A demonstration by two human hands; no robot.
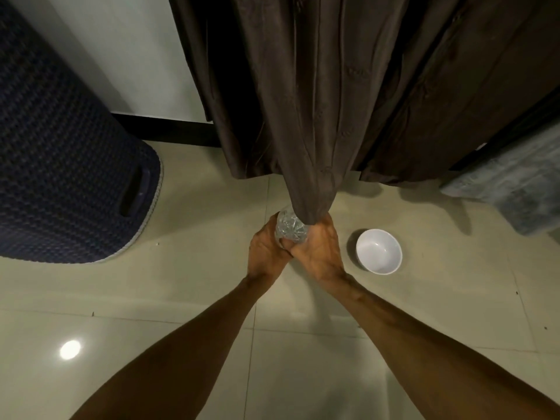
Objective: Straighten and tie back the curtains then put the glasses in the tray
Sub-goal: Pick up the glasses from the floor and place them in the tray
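Both left hand [266, 253] and right hand [318, 253] are clamped on the glass [291, 230]; it should be kept upright, clear of curtain [303, 116].

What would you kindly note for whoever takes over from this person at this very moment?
Left hand: grips the clear glass from the left.
Right hand: grips the glass from the right, fingers against the gathered curtain end.
Done: curtain drawn into a bunch; no tie visible.
Left: tie it back, then put the glass in the tray, which is not in view.
White bowl on the floor, right of the hands.
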